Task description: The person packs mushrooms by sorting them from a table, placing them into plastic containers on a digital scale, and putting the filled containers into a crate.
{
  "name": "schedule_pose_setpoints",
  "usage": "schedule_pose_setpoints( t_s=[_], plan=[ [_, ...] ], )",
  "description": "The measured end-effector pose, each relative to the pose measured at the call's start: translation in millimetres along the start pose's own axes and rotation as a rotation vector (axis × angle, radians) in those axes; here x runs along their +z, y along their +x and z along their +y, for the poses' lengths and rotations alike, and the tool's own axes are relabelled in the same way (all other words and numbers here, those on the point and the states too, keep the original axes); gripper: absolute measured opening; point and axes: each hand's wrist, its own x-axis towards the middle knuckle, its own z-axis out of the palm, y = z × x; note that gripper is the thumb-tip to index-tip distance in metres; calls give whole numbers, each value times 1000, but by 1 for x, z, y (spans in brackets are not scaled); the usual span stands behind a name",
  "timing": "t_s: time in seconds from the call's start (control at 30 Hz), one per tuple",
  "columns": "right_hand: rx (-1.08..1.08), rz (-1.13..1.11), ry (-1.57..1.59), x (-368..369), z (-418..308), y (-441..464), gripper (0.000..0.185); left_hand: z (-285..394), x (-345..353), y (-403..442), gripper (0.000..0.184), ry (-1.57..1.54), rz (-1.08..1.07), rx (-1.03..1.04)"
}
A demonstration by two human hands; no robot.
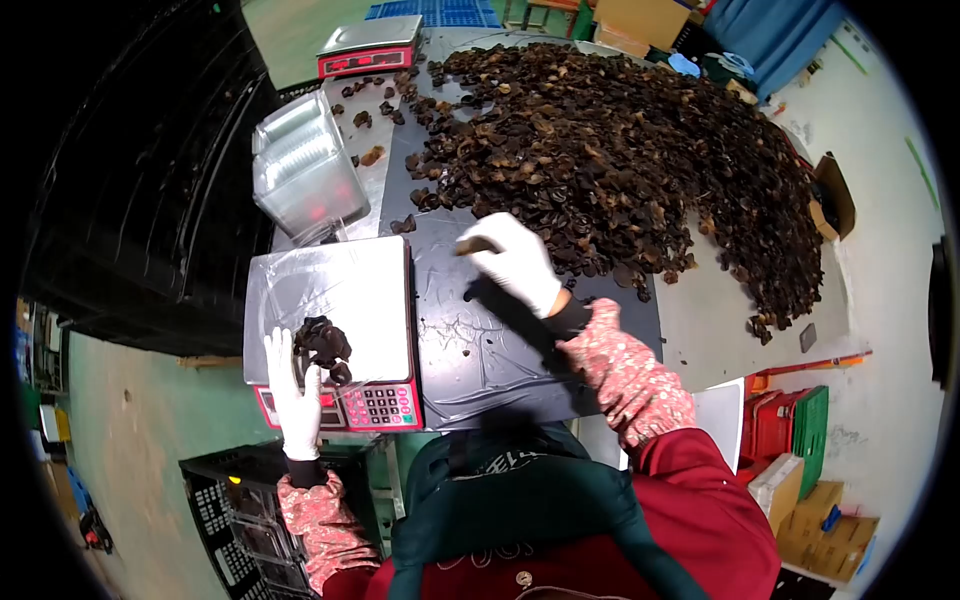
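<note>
In the lower left of the frame, the left hand [298, 412], in a white glove, is spread, its fingers straight and its thumb standing apart. It is at the near edge of the scale [315, 280], just beside a dark clump [322, 343] that sits on the pale pan; whether thumb and clump touch, I cannot tell. The scale's red front, with its keypad [378, 407], faces the bottom of the frame.

The right hand [520, 268], also gloved, is near the centre of the frame, above the dark part of the table [470, 345], fingers and thumb bent toward the left. A brown piece [477, 245] shows between them; whether it is gripped, I cannot tell.

A broad pile [590, 150] of dark brown pieces fills the upper middle and runs down the right side of the table. Stray bits [372, 156] lie to its left. Clear trays [310, 180] are stacked at the upper left, beyond the scale, and a second scale [370, 45] stands at the top of the frame.

A tall black stack [130, 190] fills the far left. Boxes [815, 530] and a green crate [808, 435] show at the lower right.
</note>
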Motion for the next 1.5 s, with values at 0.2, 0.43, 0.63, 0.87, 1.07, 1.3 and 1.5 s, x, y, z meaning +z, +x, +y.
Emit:
schedule_pose_setpoints(
  t_s=[0.2,0.43,0.63,0.87,1.07,1.3,1.5],
  plan=[
    [-489,-99,-72,121,-111,29,23,-25,20,9,64,-242,92,128],
    [-598,-415,-162,166,-125,14,64,-20,21,8,91,-393,160,-18],
    [-559,-478,139,105,-109,15,80,-11,9,13,72,-3,161,80],
    [-123,-180,-580,9,85,17,78,58,9,5,44,166,312,180],
    [-155,-446,-769,19,105,9,73,167,135,10,37,-155,-175,214],
    [-120,-278,-433,7,126,-13,17,152,260,34,35,43,-238,103],
    [141,161,-48,-30,121,-22,19,163,242,20,23,-191,-263,-79]
  ],
)
